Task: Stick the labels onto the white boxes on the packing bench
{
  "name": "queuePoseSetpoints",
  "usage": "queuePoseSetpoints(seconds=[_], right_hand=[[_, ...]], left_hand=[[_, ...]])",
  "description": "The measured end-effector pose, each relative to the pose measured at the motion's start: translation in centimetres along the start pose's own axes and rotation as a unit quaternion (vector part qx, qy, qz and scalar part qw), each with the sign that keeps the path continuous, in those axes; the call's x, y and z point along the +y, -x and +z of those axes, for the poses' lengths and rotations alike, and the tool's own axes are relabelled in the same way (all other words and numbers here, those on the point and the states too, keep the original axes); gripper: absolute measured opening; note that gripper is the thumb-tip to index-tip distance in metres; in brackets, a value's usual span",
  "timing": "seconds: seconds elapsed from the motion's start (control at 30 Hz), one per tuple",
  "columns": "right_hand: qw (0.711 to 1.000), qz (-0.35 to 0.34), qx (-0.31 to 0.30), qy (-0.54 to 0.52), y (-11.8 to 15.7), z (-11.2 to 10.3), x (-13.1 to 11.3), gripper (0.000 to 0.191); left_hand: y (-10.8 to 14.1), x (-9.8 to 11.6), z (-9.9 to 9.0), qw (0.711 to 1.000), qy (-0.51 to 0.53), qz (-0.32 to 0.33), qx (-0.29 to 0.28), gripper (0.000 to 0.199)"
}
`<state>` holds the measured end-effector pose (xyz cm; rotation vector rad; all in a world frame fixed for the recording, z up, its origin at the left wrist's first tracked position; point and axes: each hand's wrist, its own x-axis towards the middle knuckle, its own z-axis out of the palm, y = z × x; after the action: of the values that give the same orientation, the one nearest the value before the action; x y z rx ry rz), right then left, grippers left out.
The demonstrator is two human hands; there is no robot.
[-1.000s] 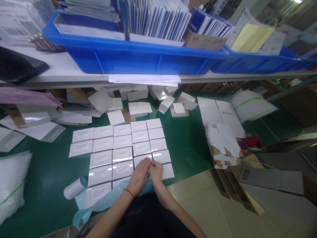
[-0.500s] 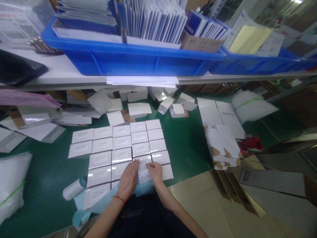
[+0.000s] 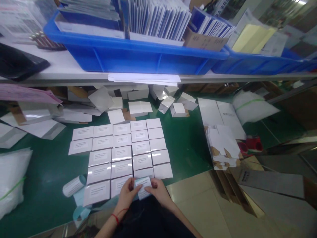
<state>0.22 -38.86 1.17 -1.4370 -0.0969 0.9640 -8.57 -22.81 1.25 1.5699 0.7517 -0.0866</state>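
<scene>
At the front edge of the bench, my left hand [image 3: 130,190] pinches the left side of a strip of printed white labels [image 3: 144,187] on light blue backing. My right hand [image 3: 157,189] grips the strip's right side, thumb on top. The backing trails left beneath my left wrist to a label roll [image 3: 74,185] lying on the bench. Just beyond my hands, small white boxes [image 3: 121,152] lie in close rows. Many carry a printed label; the right-hand column [image 3: 158,144] looks plain. My hands partly hide the nearest boxes.
Folded white cartons [image 3: 223,142] are stacked at the right edge of the green bench [image 3: 183,148]. Loose open boxes [image 3: 140,108] lie at the back under a shelf with a blue bin [image 3: 133,56]. A plastic bag [image 3: 13,180] sits at left, another [image 3: 254,105] at far right.
Both hands have drawn back from the box rows toward my body. My left hand, earlier laid flat on a box, now pinches the label strip. A box in front of my hands now shows its label uncovered.
</scene>
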Motion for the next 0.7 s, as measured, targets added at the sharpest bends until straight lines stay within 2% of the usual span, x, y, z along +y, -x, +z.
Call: queuePoseSetpoints(seconds=[0.1, 0.23, 0.3, 0.47, 0.6, 0.7], right_hand=[[0.999, -0.023, 0.015, -0.043, 0.1, 0.4, 0.1, 0.036], [0.995, -0.018, 0.097, -0.022, -0.3, 0.5, 1.3, 0.033], [0.993, -0.018, 0.119, -0.014, -0.4, 0.5, 1.6, 0.035], [0.990, -0.018, 0.130, -0.045, -0.2, 0.5, 2.3, 0.034], [0.982, -0.015, 0.187, 0.025, -0.2, 0.4, 3.4, 0.037], [0.973, -0.026, 0.217, 0.070, -0.4, 0.3, 3.7, 0.039]], left_hand=[[0.6, 0.3, 0.5, 0.994, 0.063, -0.069, -0.065, 0.043], [0.4, 0.9, 0.9, 0.988, 0.097, -0.102, -0.065, 0.049], [0.1, 1.0, 1.0, 0.988, 0.089, -0.106, -0.065, 0.053], [-0.1, 0.7, 0.9, 0.995, -0.001, -0.098, -0.032, 0.059], [0.8, 0.4, 0.4, 0.992, -0.117, -0.050, -0.004, 0.057], [1.7, 0.3, 0.1, 0.985, -0.167, 0.002, 0.033, 0.051]])
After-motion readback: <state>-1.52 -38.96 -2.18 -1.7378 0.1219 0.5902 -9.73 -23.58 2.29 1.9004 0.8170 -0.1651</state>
